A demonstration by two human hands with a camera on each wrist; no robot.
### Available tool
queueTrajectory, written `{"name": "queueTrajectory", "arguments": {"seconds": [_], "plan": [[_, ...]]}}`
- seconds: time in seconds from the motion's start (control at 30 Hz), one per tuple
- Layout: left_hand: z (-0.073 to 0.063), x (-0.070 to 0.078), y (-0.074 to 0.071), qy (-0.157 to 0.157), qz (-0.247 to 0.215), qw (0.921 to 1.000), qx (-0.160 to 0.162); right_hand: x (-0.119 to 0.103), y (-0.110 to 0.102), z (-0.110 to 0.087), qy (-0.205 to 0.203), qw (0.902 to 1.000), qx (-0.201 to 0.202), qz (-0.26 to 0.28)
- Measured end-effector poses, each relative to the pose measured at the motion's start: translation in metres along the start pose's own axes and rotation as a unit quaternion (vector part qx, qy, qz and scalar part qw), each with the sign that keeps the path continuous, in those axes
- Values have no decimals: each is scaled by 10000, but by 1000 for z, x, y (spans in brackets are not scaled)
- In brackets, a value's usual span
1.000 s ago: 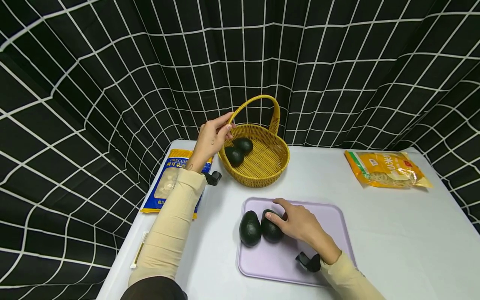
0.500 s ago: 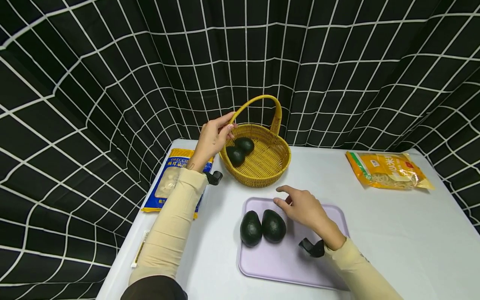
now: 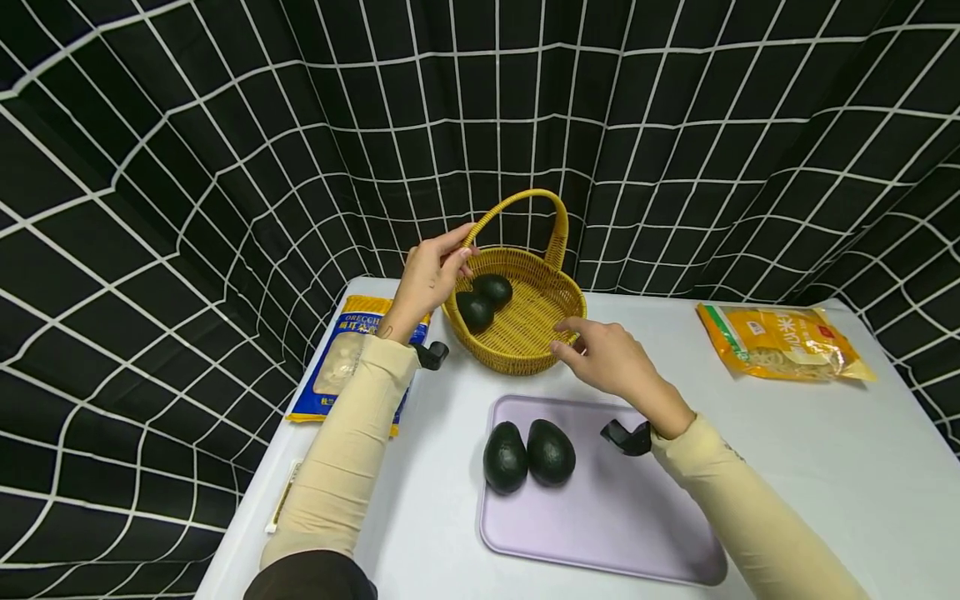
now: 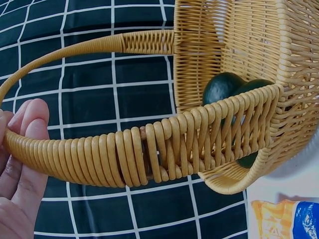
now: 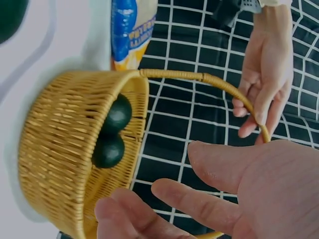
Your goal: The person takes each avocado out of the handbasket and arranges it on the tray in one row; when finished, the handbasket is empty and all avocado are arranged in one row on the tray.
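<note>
My left hand [image 3: 429, 273] pinches the left side of the handle [image 4: 99, 158] of a yellow wicker basket [image 3: 517, 363], which stands at the back of the table. Two dark green avocados [image 3: 474, 312] lie inside, against its left side. At the basket's front right rim is my right hand [image 3: 613, 360], its fingers spread and slightly bent, with nothing between thumb and fingers in the right wrist view. Below it lies a lilac tray [image 3: 600, 525]. On the tray's left part, a left avocado [image 3: 505, 458] and a right avocado [image 3: 551, 452] sit side by side.
A blue and yellow pasta bag [image 3: 337, 367] lies left of the basket, partly under my left forearm. An orange food packet [image 3: 783, 343] is at the back right. A small flat packet [image 3: 283, 496] shows at the left edge. Black gridded cloth [image 3: 675, 167] hangs behind.
My right hand has let go of the right avocado on the tray and moved away, up to the basket's front right rim. The left hand keeps its hold on the handle.
</note>
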State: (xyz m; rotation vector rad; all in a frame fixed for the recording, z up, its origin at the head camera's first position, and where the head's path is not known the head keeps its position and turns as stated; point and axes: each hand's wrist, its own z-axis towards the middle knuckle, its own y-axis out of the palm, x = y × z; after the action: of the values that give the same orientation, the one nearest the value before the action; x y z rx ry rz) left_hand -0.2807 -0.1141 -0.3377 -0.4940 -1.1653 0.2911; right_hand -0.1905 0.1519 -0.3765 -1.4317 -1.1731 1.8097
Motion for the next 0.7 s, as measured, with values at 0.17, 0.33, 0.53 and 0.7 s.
{"name": "queueTrajectory", "arguments": {"seconds": [0.17, 0.33, 0.53, 0.7], "plan": [[-1, -1, -2, 27, 24, 10000, 6, -8, -4, 19, -113, 9999, -17, 52], [-1, -2, -2, 47, -46, 10000, 18, -19, -1, 37, -196, 9998, 3, 68], [-1, -3, -3, 89, -80, 9999, 32, -27, 4, 56, -222, 9997, -32, 60], [0, -1, -3, 150, -98, 9998, -48, -28, 7, 70, -133, 9998, -134, 9]]}}
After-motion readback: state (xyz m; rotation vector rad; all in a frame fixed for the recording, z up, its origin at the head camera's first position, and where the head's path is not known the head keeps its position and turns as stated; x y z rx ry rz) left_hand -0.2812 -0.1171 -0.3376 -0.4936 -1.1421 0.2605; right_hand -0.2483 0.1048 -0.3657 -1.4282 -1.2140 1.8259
